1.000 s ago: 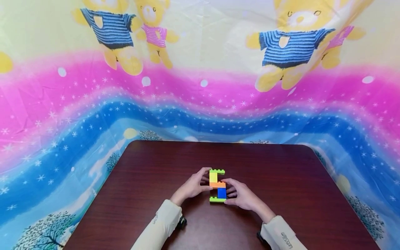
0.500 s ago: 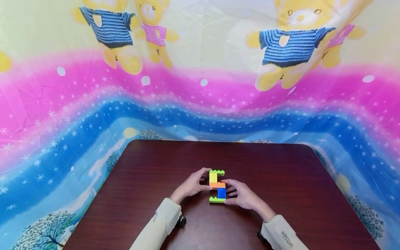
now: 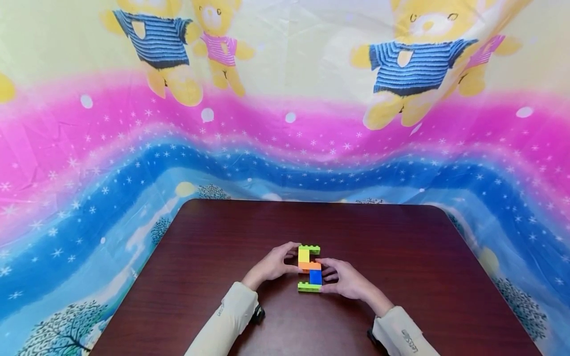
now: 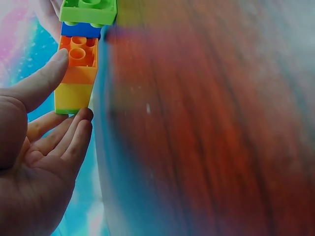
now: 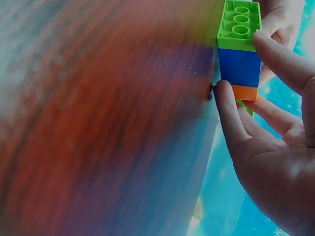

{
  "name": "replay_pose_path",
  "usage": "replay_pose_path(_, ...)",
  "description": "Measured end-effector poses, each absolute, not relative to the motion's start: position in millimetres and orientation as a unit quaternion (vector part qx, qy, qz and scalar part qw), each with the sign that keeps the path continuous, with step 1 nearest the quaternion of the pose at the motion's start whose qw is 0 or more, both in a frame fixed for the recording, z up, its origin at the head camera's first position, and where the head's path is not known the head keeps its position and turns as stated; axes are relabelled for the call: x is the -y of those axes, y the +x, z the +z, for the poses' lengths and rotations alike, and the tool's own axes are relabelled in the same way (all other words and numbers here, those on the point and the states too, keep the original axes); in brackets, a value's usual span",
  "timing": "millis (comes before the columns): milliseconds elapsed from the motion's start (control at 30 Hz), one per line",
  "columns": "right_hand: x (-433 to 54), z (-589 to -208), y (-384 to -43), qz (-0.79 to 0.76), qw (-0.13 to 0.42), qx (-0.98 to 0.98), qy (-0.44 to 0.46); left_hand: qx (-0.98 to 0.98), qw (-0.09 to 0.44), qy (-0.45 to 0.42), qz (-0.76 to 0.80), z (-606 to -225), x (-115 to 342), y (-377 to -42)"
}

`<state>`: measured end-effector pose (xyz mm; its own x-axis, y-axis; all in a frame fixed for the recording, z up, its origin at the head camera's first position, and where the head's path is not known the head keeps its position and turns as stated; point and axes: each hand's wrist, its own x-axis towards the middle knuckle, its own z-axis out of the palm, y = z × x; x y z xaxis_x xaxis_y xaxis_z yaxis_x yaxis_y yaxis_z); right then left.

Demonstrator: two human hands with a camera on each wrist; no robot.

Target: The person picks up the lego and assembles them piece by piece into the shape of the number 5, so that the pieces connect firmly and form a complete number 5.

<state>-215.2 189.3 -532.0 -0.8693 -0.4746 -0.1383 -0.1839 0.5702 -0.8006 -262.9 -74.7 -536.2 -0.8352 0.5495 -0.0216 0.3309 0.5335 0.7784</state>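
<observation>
A joined stack of building bricks sits between both hands over the table. In the head view it runs from a far green brick [image 3: 314, 248] through a yellow brick [image 3: 304, 255], an orange brick [image 3: 310, 266] and a blue brick [image 3: 315, 277] to a near green brick [image 3: 307, 287]. My left hand [image 3: 272, 264] pinches the yellow and orange part, thumb at the orange brick and fingers at the far end. From the other side my right hand [image 3: 346, 279] grips the blue part, its thumb against the near green brick. The right wrist view shows hollow tubes in that brick [image 5: 241, 20].
A dark reddish-brown table [image 3: 213, 227] with rounded far corners lies under the hands. Behind and beside it hangs a printed cloth [image 3: 285, 138] with teddy bears and snowflakes. Light sleeves [image 3: 229, 316] cover both forearms, with dark devices strapped at the wrists.
The brick stack and both hands have shifted slightly toward the person, with the stack tilting a little. Both hands keep their hold.
</observation>
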Motion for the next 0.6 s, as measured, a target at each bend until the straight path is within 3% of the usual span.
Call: replay_pose_path(600, -189.5, -532.5, -215.6, -0.428, 0.182, -0.863, -0.198, -0.871, 0.145, 0.251, 0.396, -539.3, 76.9, -264.9)
